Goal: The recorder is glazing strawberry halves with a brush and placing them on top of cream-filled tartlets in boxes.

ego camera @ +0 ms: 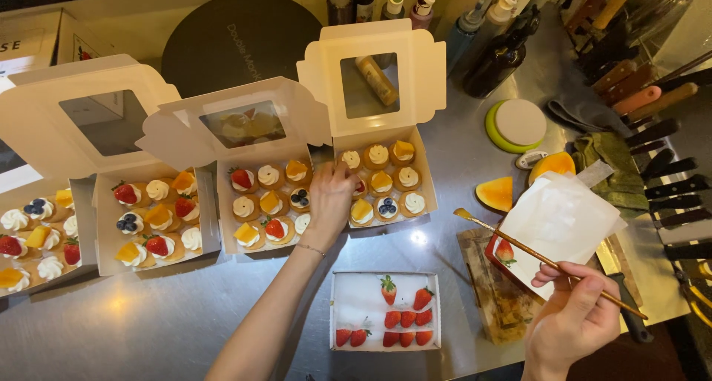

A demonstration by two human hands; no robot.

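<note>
One tart in the rightmost pastry box (426,175) is hidden beneath the left hand (330,195). The leftmost box (35,273) is cut off by the picture's left edge. The knives (667,173) are cropped at the right edge.

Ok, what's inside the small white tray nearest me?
The white tray holds halved strawberries on white lining: two near the top, several along the bottom right, two at bottom left. Its left part is bare. Whatever lies beneath the lining is covered.
</note>
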